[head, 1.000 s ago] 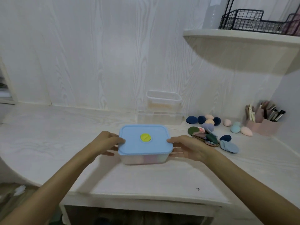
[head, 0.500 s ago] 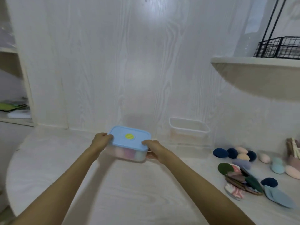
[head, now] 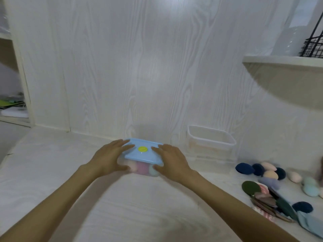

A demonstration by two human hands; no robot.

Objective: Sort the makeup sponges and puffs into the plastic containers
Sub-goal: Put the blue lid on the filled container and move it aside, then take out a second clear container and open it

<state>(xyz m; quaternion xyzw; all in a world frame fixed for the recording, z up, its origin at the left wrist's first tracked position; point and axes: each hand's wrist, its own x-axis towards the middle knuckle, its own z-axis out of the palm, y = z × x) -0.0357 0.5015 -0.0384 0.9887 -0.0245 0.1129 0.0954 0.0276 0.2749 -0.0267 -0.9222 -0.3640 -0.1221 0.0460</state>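
A clear plastic container with a light blue lid point(head: 139, 155) and a yellow knob stands on the white counter close to the back wall. Pink and pale green sponges show through its front. My left hand point(head: 110, 158) and my right hand point(head: 172, 159) lie on it from either side, fingers flat on the lid, thumbs against the front wall. An empty clear container point(head: 211, 144) without a lid stands to the right by the wall. Loose sponges point(head: 258, 169), dark blue, peach and mint, lie at the right. A pile of flat puffs point(head: 267, 201) lies in front of them.
A rounded wall shelf point(head: 283, 67) juts out at the upper right and carries a black wire basket point(head: 312, 48). At the far left an open shelf niche point(head: 12, 107) holds papers. The counter point(head: 52, 172) runs left of the lidded container.
Both hands carried the lidded container from the counter's front to the back by the wall. My fingers moved from its sides onto the lid.
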